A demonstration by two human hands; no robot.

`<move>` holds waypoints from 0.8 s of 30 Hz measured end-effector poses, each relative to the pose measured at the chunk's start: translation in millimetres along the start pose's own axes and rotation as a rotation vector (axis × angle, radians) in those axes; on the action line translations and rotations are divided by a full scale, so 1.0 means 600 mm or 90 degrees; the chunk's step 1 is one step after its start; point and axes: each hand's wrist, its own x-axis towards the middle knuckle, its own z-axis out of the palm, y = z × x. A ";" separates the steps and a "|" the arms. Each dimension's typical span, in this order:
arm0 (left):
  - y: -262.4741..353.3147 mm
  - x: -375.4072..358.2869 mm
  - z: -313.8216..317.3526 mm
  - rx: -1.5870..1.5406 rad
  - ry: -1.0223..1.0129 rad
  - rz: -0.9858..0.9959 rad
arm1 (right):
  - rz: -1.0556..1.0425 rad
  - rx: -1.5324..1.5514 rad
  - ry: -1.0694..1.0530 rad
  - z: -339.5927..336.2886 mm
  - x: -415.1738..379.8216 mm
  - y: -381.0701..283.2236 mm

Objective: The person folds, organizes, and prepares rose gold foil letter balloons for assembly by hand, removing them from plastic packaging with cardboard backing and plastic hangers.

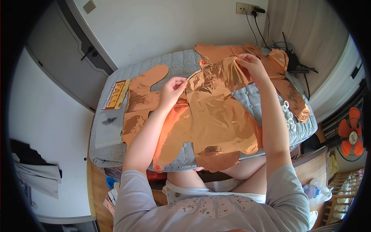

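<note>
A flat, shiny copper-coloured foil balloon (pixel 211 112) lies across the bed, its upper edge lifted between my two hands. My left hand (pixel 172 92) pinches its upper left edge, thumb against fingers. Farther back, my right hand (pixel 250 66) grips the upper right edge with closed fingers. A small red mark shows on the tab at the top. Left of my left hand spreads another copper foil piece (pixel 141 98). More crumpled copper foil (pixel 285 92) lies beyond and to the right of my right hand.
On the grey quilted mattress (pixel 179 63) are a yellow printed packet (pixel 116 94), a clear plastic bag (pixel 109 127) and several white rings (pixel 288 116). A black router (pixel 295 60) with cables sits at the back right. An orange-bladed fan (pixel 352 133) stands at the right.
</note>
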 end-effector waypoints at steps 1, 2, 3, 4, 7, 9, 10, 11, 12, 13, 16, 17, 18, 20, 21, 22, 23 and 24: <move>-0.001 0.000 -0.001 0.000 -0.001 0.000 | 0.011 -0.035 0.003 -0.002 0.001 0.000; -0.002 0.000 -0.003 0.010 0.001 -0.011 | 0.011 -0.036 0.004 -0.002 0.001 0.001; -0.001 0.000 -0.003 0.020 0.002 -0.022 | -0.009 -0.017 0.014 -0.001 0.001 0.002; 0.000 -0.001 -0.002 0.019 0.000 -0.021 | -0.029 0.000 0.024 -0.001 0.001 0.002; 0.002 -0.003 0.002 0.000 0.038 -0.020 | -0.030 -0.048 0.012 -0.008 0.002 0.001; 0.004 -0.004 0.002 0.008 0.044 -0.044 | -0.033 -0.042 0.015 -0.007 0.005 0.004; 0.005 -0.005 0.003 0.009 0.043 -0.044 | -0.035 -0.036 0.015 -0.007 0.006 0.007; 0.005 -0.005 0.004 0.015 0.052 -0.037 | -0.036 -0.035 0.016 -0.009 0.008 0.009; 0.006 -0.005 0.005 0.021 0.060 -0.030 | -0.031 -0.046 0.012 -0.011 0.009 0.010; 0.006 -0.005 0.005 0.022 0.059 -0.030 | -0.026 -0.058 0.007 -0.013 0.009 0.011; -0.006 -0.003 0.002 0.018 0.065 -0.043 | -0.022 -0.066 -0.001 -0.013 0.007 0.006; -0.013 0.000 -0.003 0.039 0.040 -0.039 | -0.021 -0.066 0.000 -0.012 0.005 0.003; -0.015 0.002 -0.005 0.059 0.016 -0.033 | -0.012 -0.062 0.002 -0.012 0.003 0.002; -0.020 0.002 -0.007 0.053 0.013 -0.039 | -0.003 -0.059 0.004 -0.010 0.000 0.000; -0.020 0.001 -0.006 0.046 0.010 -0.045 | -0.013 -0.053 0.008 -0.009 0.003 0.002; -0.019 0.001 -0.007 0.046 0.010 -0.046 | -0.023 -0.048 0.012 -0.009 0.004 0.004; -0.019 0.001 -0.007 0.073 0.010 -0.033 | -0.023 -0.049 0.012 -0.009 0.005 0.006; -0.014 0.001 -0.008 0.101 0.009 -0.021 | -0.025 -0.049 0.016 -0.008 0.005 0.006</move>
